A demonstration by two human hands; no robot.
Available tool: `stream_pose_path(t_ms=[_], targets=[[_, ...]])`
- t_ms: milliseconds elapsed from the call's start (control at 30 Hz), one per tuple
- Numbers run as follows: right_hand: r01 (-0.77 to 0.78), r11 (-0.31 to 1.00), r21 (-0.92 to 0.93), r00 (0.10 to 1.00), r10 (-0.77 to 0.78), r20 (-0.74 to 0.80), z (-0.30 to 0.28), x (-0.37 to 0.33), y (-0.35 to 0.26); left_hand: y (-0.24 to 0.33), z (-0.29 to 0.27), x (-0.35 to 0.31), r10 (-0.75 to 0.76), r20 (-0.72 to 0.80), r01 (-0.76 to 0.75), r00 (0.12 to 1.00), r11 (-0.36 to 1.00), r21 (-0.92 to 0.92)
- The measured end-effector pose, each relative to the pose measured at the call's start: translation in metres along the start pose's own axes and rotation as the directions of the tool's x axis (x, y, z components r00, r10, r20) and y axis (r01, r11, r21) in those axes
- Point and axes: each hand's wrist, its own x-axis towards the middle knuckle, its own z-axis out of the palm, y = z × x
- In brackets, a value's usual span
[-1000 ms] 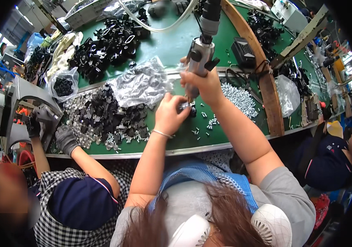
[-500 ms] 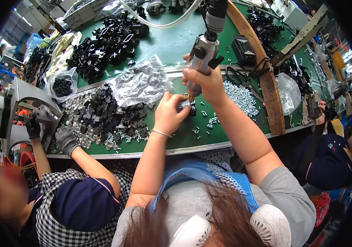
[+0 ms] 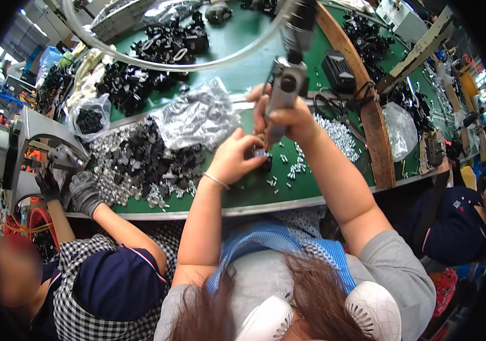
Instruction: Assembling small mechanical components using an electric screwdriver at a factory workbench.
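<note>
My right hand is wrapped round the silver body of an air screwdriver, which stands nearly upright over the green bench and is a little blurred. Right beside its lower end, my left hand pinches a small black part close to the bench top. The fingers cover most of that part, and the screwdriver's tip is hard to make out. Silver screws lie in a heap right of my hands, with several loose ones nearer. Left of my left hand spreads a pile of flat black pieces.
A clear plastic bag lies beyond my left hand. Scissors and a black box sit by a curved wooden strip. At left, a co-worker's gloved hand is near a metal fixture. A clear hose loops above the bench.
The screwdriver has shifted and tilted slightly, and its hose has swung left and lower. My left hand has dipped a little with the black part. The co-worker's gloved hand moved slightly left.
</note>
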Motion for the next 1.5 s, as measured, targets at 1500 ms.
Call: stream_pose_path(t_ms=[1500], targets=[[-0.296, 0.709, -0.640, 0.858, -0.096, -0.504, 0.050, -0.156, 0.070, -0.162, -0.158, 0.115, -0.495, -0.603, 0.780, 0.626, 0.425, 0.460]])
